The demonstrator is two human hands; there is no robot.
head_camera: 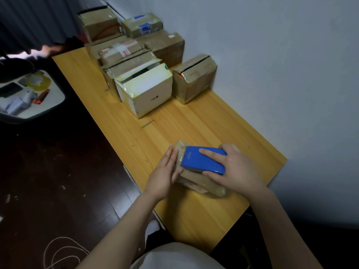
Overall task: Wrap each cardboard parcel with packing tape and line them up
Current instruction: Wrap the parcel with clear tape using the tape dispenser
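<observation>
A small flat cardboard parcel [196, 179], shiny with clear tape, lies on the wooden table [136, 136] near its front edge. My right hand [235, 169] grips a blue tape dispenser [202, 160] and holds it down on the parcel's top. My left hand [165, 171] lies with straight fingers against the parcel's left side. Further back, several taped parcels stand together: a white box [147, 90] in front, a brown one [194, 78] to its right, and others stacked behind [124, 37].
A white wall runs along the table's right side. Left of the table, over the dark floor [48, 171], a white tray [29, 94] holds a tape roll [38, 81], an orange cutter and other small items. A white cord lies on the floor at bottom left.
</observation>
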